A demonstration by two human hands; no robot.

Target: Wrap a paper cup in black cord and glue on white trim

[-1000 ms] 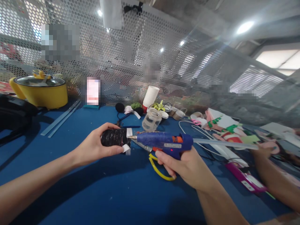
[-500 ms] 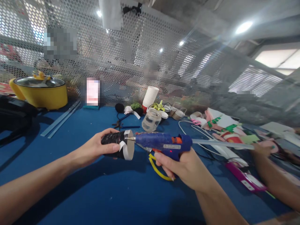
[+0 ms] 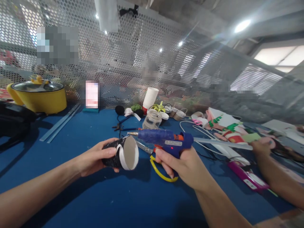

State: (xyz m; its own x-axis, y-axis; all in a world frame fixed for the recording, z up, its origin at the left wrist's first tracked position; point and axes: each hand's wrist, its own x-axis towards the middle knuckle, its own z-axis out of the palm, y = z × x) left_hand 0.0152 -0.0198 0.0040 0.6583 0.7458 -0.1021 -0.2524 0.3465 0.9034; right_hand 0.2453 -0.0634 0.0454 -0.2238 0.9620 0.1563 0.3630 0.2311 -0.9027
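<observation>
My left hand [image 3: 101, 156] is wrapped round a black-covered cardboard tube [image 3: 111, 157], its open end turned right and toward me. A white strip [image 3: 121, 157] curls at the tube's rim. In my right hand [image 3: 179, 164] is a blue hot glue gun [image 3: 156, 138], gripped by its handle, with a small red light lit. Its metal nozzle points left, just above the tube's open end and apart from it. A long clear glue stick [image 3: 220, 144] sticks out of its back. Scissors [image 3: 163, 177] with yellow handles lie beneath the gun, partly hidden by it and my fingers.
Behind my hands stand a clear plastic jar [image 3: 152, 119] and stacked white cups [image 3: 150, 97]. Pliers [image 3: 117, 127] lie near them. A yellow electric pot [image 3: 45, 98] and glue sticks [image 3: 60, 122] are at left. Another person's arm [image 3: 268, 167] reaches in at right, by a purple box [image 3: 247, 177].
The glue gun's nozzle has lifted off the tube's rim. My left hand has turned the tube, so its open end and the white strip face me more.
</observation>
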